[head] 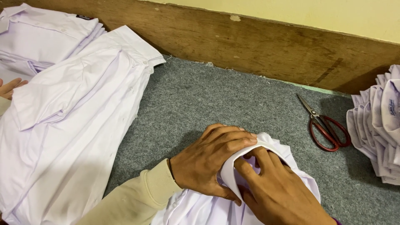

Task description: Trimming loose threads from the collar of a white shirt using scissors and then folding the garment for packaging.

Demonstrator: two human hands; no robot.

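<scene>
A white shirt lies bunched on the grey felt surface at the bottom middle. My left hand grips its stiff collar from the outside, fingers curled over the top edge. My right hand presses against the collar's inner side, fingers tucked into the fold. Both hands hold the same collar, close together. A cream sleeve covers my left forearm.
A pile of white shirts fills the left side, with folded ones stacked behind. Another person's fingers show at the left edge. Red-handled scissors lie at right, near a heap of white shirts. A wooden board backs the surface.
</scene>
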